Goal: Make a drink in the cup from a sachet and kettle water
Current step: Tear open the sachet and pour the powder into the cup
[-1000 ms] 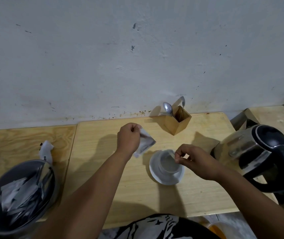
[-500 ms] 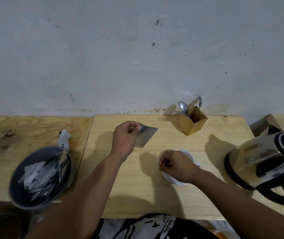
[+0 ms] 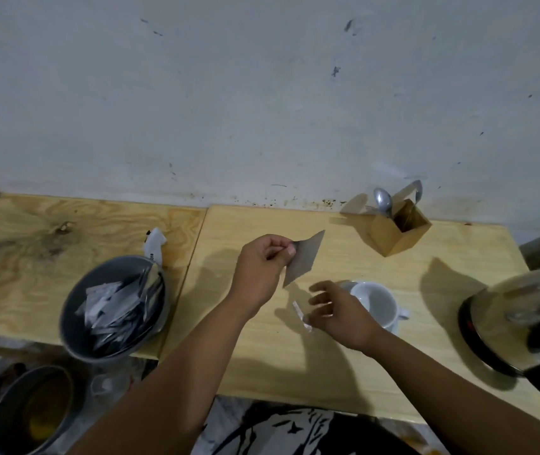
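Note:
My left hand (image 3: 262, 267) pinches a silver sachet (image 3: 304, 257) by its corner and holds it above the wooden table (image 3: 327, 356). A white cup (image 3: 377, 303) on a saucer stands to the right of it and looks empty. My right hand (image 3: 337, 313) hovers just left of the cup, fingers spread, holding nothing. A small torn strip (image 3: 302, 317) lies on the table under its fingertips. The steel and black kettle (image 3: 521, 326) stands at the right edge, partly cut off.
A grey bowl (image 3: 75, 336) with several sachets sits at the left on a second wooden board. A wooden box (image 3: 400, 231) holding spoons stands by the wall. A lower bowl (image 3: 32, 405) with yellowish contents is at the bottom left. A crumpled white wrapper (image 3: 154, 244) lies behind the grey bowl.
My right hand moved left off the cup and opened; the torn strip now lies on the table. My left hand keeps the sachet raised. The view shifted right and down.

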